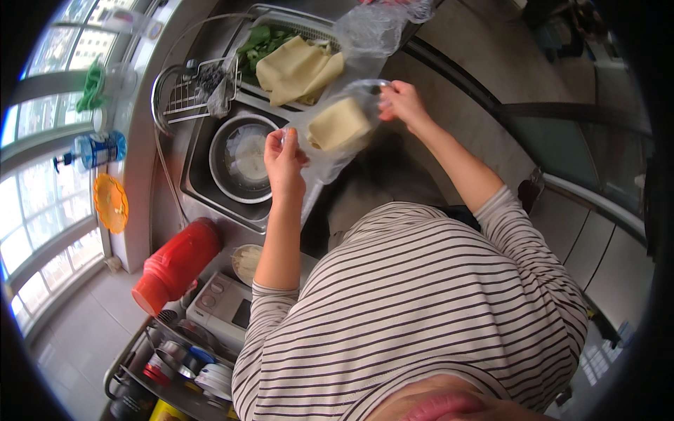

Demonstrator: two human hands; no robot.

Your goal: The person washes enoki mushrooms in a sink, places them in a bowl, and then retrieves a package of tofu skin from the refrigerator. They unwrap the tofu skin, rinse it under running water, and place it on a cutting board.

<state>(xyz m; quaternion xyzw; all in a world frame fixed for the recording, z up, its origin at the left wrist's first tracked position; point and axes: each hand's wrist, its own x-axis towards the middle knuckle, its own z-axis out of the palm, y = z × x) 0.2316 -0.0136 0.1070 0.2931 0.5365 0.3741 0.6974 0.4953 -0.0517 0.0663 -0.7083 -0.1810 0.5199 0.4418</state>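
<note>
My left hand (285, 160) pinches one side of a clear plastic bag (331, 162), and my right hand (403, 105) grips its opposite edge. Between my hands, a folded pale yellow sheet of food (339, 124), perhaps tofu skin, lies in the bag, slightly blurred. Beyond it, a larger pale yellow sheet (297, 68) drapes over a rectangular basket (321, 29) beside green leaves (260, 44). Left of my left hand, a round metal pot (216, 171) stands in the sink (192, 181), with water and something whitish inside.
A curved faucet (157, 100) and wire rack (181, 108) adjoin the sink. Crumpled plastic (366, 31) lies past the basket. A red thermos jug (179, 260), a bowl with pale strips (247, 263) and a dish rack (181, 392) stand nearer me.
</note>
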